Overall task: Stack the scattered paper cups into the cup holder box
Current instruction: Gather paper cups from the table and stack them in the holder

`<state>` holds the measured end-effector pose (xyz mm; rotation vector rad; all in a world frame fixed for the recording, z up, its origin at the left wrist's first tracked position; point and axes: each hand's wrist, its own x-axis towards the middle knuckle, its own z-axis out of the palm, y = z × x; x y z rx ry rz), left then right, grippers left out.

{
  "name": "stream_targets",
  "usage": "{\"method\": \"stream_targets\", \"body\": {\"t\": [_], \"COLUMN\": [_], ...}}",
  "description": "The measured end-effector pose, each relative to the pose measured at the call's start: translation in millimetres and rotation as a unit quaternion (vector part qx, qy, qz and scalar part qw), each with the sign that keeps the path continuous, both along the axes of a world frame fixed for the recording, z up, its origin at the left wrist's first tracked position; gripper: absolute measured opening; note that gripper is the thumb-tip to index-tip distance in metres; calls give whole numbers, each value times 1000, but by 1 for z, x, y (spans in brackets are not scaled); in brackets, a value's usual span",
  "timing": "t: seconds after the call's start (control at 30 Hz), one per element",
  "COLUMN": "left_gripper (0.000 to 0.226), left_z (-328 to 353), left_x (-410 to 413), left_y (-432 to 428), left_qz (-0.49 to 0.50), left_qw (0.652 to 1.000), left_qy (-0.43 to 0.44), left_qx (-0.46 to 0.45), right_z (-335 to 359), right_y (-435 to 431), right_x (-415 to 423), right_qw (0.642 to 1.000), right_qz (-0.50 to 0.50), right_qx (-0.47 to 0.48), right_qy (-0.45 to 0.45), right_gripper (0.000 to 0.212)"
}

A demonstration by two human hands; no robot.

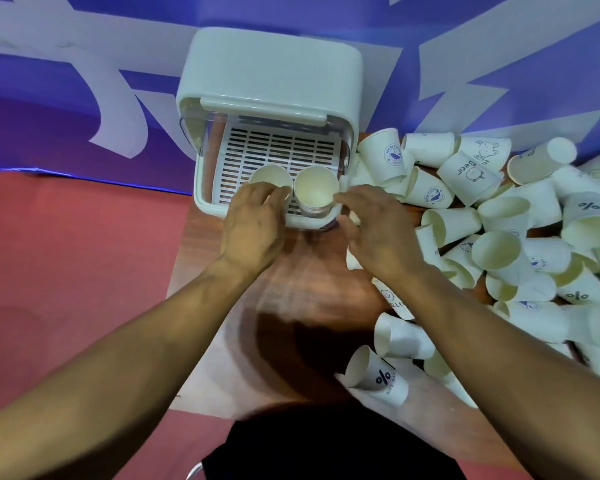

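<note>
A white cup holder box [271,81] stands at the table's far edge, its front open over a slotted tray [278,150]. Two paper cups stand upright at the tray's front. My left hand [253,223] grips the left cup [269,176] with curled fingers. My right hand [378,223] touches the rim of the right cup [314,188] with its fingertips; whether it grips it is unclear. Many scattered paper cups [499,230] lie in a heap to the right of the box.
The wooden table [302,289] has a bare patch in front of the box. A few loose cups [378,372] lie near the front right. A blue and white banner [84,98] hangs behind, and red floor [66,271] shows on the left.
</note>
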<state>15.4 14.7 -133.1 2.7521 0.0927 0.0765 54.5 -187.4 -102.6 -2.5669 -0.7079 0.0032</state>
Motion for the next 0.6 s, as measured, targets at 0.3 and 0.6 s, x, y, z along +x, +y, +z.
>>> {"method": "stream_targets", "body": {"t": [0.3, 0.6], "left_gripper": [16, 42], "left_z": [8, -11], "left_x": [-110, -148], "left_y": [-109, -153], "left_qz": [-47, -92], "left_qw": [968, 957], "left_qy": [167, 253], "left_qx": [-183, -108], "right_z": [3, -29], "right_y": [-122, -131], "right_x": [-86, -139], "right_qw": [985, 972], "right_qz": [-86, 44], "right_qx": [-64, -175], "right_qy": [135, 150], "right_gripper": [38, 64]}}
